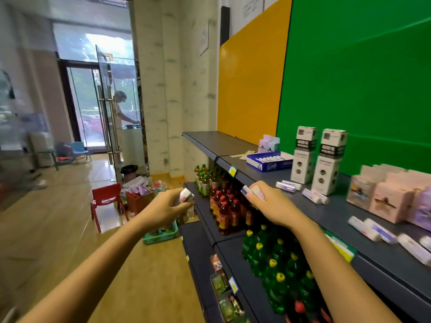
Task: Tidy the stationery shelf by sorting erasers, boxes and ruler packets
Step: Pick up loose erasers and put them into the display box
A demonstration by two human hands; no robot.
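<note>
While hovering left of the top shelf point(345, 213), grips 1 eraser point(185, 196) in the curled fingers of the left hand point(166, 207), out over the floor point(70, 229) and clear of the shelving. Pinches 2 more erasers point(253, 191) in the right hand point(274, 207), thumb on top, just above the front lip of the top shelf. Farther back on it: 2 tall boxes point(304, 155) upright side by side before the green panel point(361, 78), an open blue tray point(268, 163) of erasers to their left, pink boxes point(387, 201), blurred, to their right. Scattered on the same surface: loose erasers point(370, 228), 2 beside the tall boxes, several more near the pink boxes. On the lower shelves point(200, 248), red bottles point(228, 210) and green bottles point(275, 264), standing packed.
</note>
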